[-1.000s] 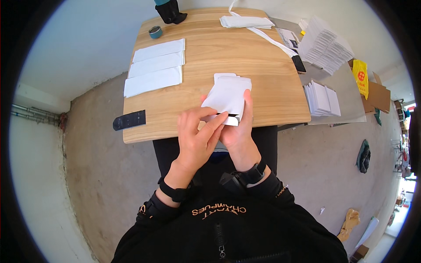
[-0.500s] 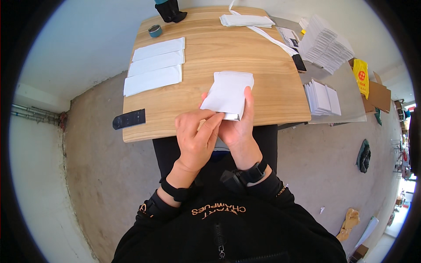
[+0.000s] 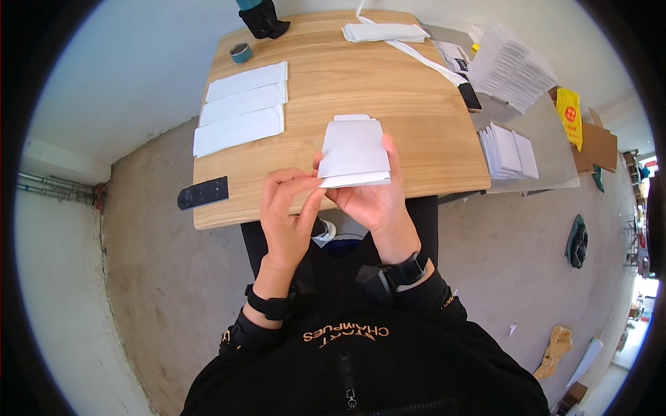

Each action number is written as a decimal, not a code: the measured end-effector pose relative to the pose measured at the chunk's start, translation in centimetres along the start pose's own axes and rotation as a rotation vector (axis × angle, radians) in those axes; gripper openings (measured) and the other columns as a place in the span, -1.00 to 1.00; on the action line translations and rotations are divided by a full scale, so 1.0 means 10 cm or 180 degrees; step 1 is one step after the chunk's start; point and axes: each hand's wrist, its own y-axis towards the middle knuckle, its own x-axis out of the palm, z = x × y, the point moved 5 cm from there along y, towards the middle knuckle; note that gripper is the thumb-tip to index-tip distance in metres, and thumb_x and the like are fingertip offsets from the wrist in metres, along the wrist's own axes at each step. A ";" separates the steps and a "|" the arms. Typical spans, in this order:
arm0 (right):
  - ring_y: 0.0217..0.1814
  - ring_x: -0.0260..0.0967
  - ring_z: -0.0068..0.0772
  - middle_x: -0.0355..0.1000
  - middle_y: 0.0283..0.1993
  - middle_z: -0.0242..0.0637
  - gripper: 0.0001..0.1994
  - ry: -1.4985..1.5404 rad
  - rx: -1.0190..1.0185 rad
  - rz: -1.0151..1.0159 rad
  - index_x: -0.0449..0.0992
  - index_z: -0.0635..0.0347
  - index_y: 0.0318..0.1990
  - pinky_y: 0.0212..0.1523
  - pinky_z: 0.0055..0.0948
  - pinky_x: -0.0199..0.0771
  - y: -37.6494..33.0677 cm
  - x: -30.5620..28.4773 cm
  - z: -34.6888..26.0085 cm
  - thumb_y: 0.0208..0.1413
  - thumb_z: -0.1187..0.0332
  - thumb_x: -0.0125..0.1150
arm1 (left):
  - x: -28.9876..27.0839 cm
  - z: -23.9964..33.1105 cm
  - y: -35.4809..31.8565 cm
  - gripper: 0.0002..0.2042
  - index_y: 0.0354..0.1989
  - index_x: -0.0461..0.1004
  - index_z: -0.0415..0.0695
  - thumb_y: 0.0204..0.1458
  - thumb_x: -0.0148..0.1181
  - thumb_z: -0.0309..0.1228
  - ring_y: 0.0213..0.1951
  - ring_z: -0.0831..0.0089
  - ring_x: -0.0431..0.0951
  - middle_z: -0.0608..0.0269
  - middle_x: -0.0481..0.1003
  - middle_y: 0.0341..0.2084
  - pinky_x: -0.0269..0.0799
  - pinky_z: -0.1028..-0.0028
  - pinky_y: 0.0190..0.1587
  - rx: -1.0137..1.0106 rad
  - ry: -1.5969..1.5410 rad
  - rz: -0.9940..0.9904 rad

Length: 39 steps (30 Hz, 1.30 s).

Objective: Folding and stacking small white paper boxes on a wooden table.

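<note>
- Left hand (image 3: 283,216) first: its thumb and index fingers (image 3: 305,185) were pinched together at the near left corner of a white carton (image 3: 354,147).
- Right hand (image 3: 374,208) had the carton gripped from underneath, thumb along the right edge, a fingertip peeking out on the left.
- The carton itself sat in that grip over the near part of the wooden surface (image 3: 374,83) — broad face up, a small flap sticking out at the far end.
- Off to the left were three white flat pieces (image 3: 243,111) in an overlapping row, with a dark strip-like thing (image 3: 203,193) nearer the edge.
- Far left corner: a small round tin (image 3: 241,53).
- Far right: a folded white bundle (image 3: 385,32) with a white strap (image 3: 431,62) trailing from it.
- Right of that — a grey side surface (image 3: 555,166) carrying white cartons (image 3: 512,154) and a tall white stack (image 3: 512,68).
</note>
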 end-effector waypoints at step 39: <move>-0.19 0.29 -0.51 0.32 -0.16 -0.39 -0.54 -0.1330 -0.0056 0.0742 0.30 0.03 0.06 -0.25 -0.42 0.36 -0.03 -0.10 0.12 0.13 0.00 0.20 | 0.29 -0.10 0.01 -0.72 -0.32 0.39 -0.15 -0.17 0.38 -0.58 -0.34 0.24 0.41 0.17 0.38 -0.37 0.35 0.41 -0.29 -0.0619 -0.0386 -0.0687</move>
